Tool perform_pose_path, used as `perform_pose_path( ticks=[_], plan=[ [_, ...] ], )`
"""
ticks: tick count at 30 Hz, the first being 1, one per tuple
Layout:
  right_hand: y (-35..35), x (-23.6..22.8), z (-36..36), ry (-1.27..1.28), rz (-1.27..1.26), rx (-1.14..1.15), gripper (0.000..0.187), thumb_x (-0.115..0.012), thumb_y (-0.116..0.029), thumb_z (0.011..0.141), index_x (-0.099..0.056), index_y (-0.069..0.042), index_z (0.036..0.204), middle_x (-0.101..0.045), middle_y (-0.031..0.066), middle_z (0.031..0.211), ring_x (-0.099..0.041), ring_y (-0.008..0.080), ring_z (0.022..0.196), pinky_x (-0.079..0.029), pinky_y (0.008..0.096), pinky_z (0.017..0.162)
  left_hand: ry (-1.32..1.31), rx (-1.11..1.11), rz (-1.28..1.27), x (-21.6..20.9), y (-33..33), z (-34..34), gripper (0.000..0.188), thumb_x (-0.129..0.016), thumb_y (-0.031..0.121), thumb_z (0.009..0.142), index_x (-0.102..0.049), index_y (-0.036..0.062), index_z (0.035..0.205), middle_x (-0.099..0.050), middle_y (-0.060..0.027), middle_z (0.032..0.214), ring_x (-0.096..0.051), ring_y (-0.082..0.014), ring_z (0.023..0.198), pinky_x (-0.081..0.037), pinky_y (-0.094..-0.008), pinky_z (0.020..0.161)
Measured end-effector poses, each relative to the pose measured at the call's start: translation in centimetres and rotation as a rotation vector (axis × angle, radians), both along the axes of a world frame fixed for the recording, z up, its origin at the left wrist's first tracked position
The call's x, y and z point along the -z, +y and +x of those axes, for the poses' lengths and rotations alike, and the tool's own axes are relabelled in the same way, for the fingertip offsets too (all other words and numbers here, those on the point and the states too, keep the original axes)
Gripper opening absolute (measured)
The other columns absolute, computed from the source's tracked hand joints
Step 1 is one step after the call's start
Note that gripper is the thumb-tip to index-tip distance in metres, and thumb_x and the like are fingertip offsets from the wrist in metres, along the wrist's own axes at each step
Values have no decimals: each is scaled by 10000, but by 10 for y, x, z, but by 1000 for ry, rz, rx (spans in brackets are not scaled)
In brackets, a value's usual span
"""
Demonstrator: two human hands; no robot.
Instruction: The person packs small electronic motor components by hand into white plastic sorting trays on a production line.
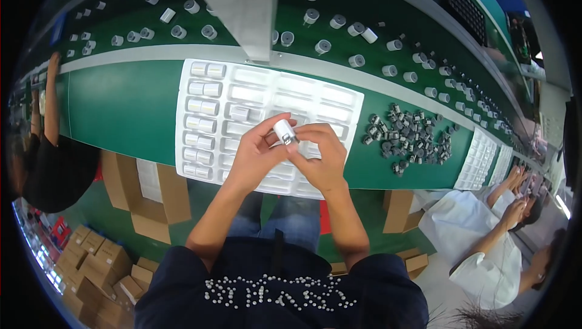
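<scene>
A short white cylinder (283, 128) with a shiny metal end is held in the fingers of both my hands, above a white molded tray (250, 96). My left hand (257, 154) grips it from the left with fingers and thumb. From the right, my right hand (323, 158) pinches near its metal end. White cylinders (200, 106) lie in pairs down the tray's left column. Another white cylinder (240, 112) rests in the second column. My hands and forearms hide part of the lower middle of the tray.
Loose silver and dark metal parts (412, 135) lie heaped right of the tray. Behind a pale rail (151, 52), many white cylinders (323, 46) stand on a green surface. Open cartons (167, 192) are below the table edge. Co-workers sit at left (51, 165) and right (467, 232).
</scene>
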State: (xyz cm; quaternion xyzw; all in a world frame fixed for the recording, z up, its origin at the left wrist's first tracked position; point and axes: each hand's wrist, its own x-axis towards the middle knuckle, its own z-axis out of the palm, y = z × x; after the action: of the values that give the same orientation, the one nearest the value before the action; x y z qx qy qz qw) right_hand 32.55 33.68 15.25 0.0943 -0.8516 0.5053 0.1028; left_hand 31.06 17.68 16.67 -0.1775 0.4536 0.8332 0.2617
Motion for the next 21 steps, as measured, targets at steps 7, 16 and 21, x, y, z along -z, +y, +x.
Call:
perform_pose_path(
  ticks=[7, 16, 21],
  plan=[
    [-18, 12, 7, -49, 59, -139, 457, -825, 8, 674, -655, 1, 1098, -653, 145, 1059, -669, 245, 845, -583, 326, 719, 135, 167, -384, 34, -19, 17, 442, -735, 104, 885, -605, -41, 1282, -499, 27, 706, -459, -42, 659, -393, -205, 594],
    [-34, 15, -15, -28, 89, -284, 467, -796, -31, 682, -653, -58, 1126, -665, 66, 906, -644, 250, 797, -533, 348, 682, 51, -9, -187, 54, -34, 28, 421, -737, 69, 881, -600, -37, 1265, -583, 2, 800, -537, -41, 749, -455, -203, 669],
    [-34, 24, -48, 63, 178, -479, 359, -810, -125, 729, -683, -65, 1058, -674, 79, 944, -647, 282, 854, -530, 378, 726, 136, -102, -274, 46, -40, 21, 416, -717, 72, 888, -591, -6, 1277, -617, -114, 1142, -585, -136, 973, -497, -267, 804]
  ],
)
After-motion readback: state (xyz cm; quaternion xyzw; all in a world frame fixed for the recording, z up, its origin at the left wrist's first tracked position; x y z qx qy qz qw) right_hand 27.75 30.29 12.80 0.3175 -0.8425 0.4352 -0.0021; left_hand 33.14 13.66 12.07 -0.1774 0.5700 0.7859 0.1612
